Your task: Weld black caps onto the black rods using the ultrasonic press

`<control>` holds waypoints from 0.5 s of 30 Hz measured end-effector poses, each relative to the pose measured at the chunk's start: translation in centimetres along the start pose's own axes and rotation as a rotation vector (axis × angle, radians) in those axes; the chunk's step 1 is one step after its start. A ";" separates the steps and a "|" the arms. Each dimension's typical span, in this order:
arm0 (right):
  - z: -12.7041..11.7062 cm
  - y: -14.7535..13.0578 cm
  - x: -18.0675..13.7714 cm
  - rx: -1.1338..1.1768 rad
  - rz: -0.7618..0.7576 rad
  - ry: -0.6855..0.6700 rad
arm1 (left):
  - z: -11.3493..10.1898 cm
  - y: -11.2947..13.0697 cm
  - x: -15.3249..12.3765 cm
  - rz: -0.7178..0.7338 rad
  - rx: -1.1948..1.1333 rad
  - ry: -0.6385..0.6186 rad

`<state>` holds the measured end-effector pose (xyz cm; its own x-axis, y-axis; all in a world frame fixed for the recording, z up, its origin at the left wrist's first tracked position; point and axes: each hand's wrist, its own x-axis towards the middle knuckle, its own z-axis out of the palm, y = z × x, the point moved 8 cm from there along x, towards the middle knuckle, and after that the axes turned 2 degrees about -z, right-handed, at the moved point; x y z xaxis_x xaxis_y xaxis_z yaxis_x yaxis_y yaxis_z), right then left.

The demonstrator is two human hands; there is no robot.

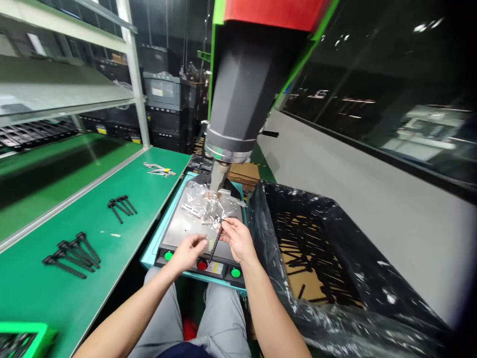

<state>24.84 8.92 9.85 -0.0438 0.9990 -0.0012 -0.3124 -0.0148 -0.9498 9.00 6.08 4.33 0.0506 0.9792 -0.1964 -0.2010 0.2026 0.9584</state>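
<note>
My right hand pinches a thin black ribbed rod near its upper end; the rod slants down toward the panel with buttons. Left of it, my left hand hovers over the plate's front edge, fingers curled together. Whether anything small is between them is hidden. Both hands are in front of the machine's metal plate. A clear plastic-wrapped fixture sits on that plate, under the pointed metal tip of the grey machine head.
Black headed rods lie in groups on the green bench, with pliers farther back. A plastic-lined box of many black rods stands right. Green buttons flank a red button. A green bin is front left.
</note>
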 end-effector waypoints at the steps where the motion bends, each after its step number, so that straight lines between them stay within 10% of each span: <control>1: 0.7 0.7 -0.1 -0.001 0.006 0.001 | 0.8 0.4 -1.3 0.022 0.018 -0.106; 4: 2.9 2.4 0.0 -0.022 0.041 -0.003 | 1.9 1.2 -3.9 0.080 0.065 -0.292; 6: 4.1 2.6 0.0 -0.061 0.056 -0.043 | -0.2 1.4 -3.7 0.095 0.069 -0.200; 15: 1.3 1.6 -3.6 -0.155 0.116 -0.293 | -25.6 4.5 0.7 -0.037 0.460 0.837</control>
<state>23.30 5.24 8.76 -0.3485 0.9363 -0.0436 -0.1425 -0.0989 -0.9848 -16.94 7.95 3.24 -0.7026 0.6973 -0.1418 0.1998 0.3845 0.9012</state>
